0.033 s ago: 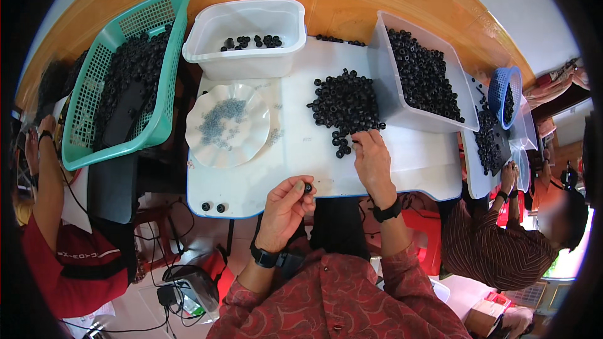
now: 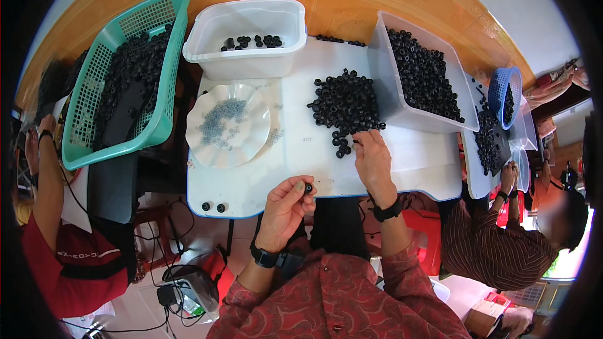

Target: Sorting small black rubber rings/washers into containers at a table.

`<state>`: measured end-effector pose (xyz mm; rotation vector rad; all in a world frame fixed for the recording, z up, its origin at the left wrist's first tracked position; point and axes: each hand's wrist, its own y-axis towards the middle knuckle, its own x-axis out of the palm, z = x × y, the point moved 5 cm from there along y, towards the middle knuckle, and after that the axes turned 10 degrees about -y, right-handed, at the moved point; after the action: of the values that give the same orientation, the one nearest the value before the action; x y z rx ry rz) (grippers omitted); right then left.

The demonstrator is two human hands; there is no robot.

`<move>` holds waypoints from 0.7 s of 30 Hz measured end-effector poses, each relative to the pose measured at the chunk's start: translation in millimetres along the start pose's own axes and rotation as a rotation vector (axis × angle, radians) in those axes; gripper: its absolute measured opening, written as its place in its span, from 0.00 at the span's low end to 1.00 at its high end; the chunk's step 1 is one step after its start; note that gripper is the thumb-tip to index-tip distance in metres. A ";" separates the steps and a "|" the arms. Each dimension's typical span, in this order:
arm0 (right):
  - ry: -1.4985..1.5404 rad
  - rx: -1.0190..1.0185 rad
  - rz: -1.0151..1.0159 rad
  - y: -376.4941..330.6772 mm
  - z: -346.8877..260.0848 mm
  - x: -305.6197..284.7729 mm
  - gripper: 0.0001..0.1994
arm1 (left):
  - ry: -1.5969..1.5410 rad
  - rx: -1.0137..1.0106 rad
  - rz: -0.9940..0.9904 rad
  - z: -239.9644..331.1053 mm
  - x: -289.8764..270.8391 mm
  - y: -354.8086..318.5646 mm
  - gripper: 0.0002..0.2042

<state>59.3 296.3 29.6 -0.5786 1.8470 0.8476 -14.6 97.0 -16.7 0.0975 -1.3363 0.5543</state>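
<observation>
Near the front edge of the white table, my left hand is closed, pinching a small black ring-shaped part between thumb and fingers. Its round end with a hole in the middle shows. My right hand reaches to the front of a pile of black parts of the same kind; its fingertips are pressed together on a black part, mostly covered by the fingers. Left of the pile, a white wavy-rimmed plate holds many tiny clear bluish rings. Two black parts stand at the table's front left corner.
A white tub with several black parts stands at the back. On the right, a clear bin is full of them. A green basket stands left. Co-workers sit at left and right. Cables lie below.
</observation>
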 end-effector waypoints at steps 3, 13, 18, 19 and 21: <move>0.020 0.054 -0.021 0.2 4.2 1.5 0.07 | 0.005 0.001 0.008 0.3 -0.7 0.0 0.11; 0.198 0.085 0.043 -7.7 9.4 -3.2 0.09 | 0.001 0.003 0.015 0.5 -2.7 0.8 0.11; 0.759 0.334 -0.159 -30.1 11.1 -3.9 0.12 | -0.001 0.008 0.019 1.2 -1.1 -0.5 0.11; 0.943 0.380 -0.214 -33.9 2.2 -6.9 0.12 | -0.001 0.005 0.016 0.7 -1.7 -0.1 0.11; 1.204 0.425 -0.307 -43.5 -9.3 -5.6 0.11 | 0.000 0.002 0.014 0.2 -1.7 0.1 0.11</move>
<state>86.9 261.4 24.3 -1.1976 2.7630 -0.2348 -15.1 96.4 -18.3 0.0896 -1.3372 0.5679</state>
